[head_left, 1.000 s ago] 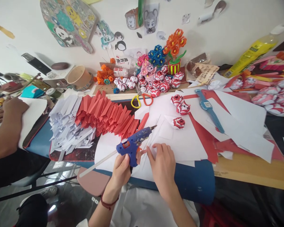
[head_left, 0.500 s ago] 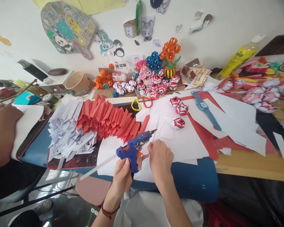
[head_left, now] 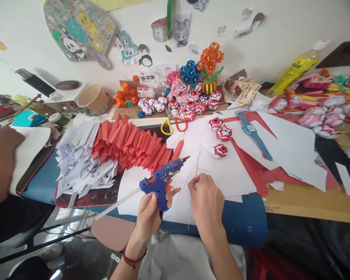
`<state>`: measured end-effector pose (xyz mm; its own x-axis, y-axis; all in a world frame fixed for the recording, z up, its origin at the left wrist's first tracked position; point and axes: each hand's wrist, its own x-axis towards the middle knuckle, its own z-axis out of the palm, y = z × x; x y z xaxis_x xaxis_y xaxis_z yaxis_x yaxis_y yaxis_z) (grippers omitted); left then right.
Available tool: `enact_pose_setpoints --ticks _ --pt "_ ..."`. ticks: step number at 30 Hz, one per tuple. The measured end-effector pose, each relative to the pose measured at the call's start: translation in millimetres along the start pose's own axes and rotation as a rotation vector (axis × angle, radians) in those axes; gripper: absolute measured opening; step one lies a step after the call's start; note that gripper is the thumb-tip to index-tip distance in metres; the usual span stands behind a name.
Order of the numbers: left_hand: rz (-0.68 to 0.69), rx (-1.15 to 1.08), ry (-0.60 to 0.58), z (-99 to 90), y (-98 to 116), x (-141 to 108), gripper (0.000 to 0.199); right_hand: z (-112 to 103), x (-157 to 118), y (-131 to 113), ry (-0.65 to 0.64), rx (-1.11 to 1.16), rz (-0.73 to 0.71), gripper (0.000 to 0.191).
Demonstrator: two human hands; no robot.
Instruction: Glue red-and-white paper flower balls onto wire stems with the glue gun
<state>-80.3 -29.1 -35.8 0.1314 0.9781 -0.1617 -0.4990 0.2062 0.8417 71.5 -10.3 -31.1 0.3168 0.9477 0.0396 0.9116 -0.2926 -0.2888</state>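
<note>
A blue hot glue gun [head_left: 162, 182] is gripped in my left hand [head_left: 150, 214], its nozzle pointing up and right and a glue stick trailing from its back. To the right of the gun, my right hand [head_left: 207, 202] pinches a thin wire [head_left: 190, 213] over white paper sheets [head_left: 231, 175]. Three red-and-white paper flowers [head_left: 220, 150] lie beyond that hand. Folded red paper pieces [head_left: 134, 144] and folded white ones [head_left: 81, 155] are heaped to the left. Scissors [head_left: 175, 125] with yellow and orange handles lie behind.
Another person's arm [head_left: 1, 163] rests at the far left. A blue watch [head_left: 255, 134] lies on papers at right. Crafted flowers [head_left: 189, 74], a paper bowl [head_left: 91, 98] and a yellow bottle [head_left: 297, 70] line the wall.
My right hand has moved right, away from the glue gun's nozzle, and the thin wire now shows below its fingers. The gun has shifted slightly left and down in my left hand.
</note>
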Motion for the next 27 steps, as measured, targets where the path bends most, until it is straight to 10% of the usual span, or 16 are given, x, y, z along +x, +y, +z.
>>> enact_pose_setpoints --ticks 21,27 --pt "-0.052 0.099 -0.007 12.0 -23.3 12.7 0.038 11.0 -6.6 63.3 0.148 0.295 -0.027 0.030" --pt "-0.054 0.049 0.035 18.5 -23.3 22.9 0.033 15.6 -10.4 52.0 0.170 0.310 -0.235 0.017"
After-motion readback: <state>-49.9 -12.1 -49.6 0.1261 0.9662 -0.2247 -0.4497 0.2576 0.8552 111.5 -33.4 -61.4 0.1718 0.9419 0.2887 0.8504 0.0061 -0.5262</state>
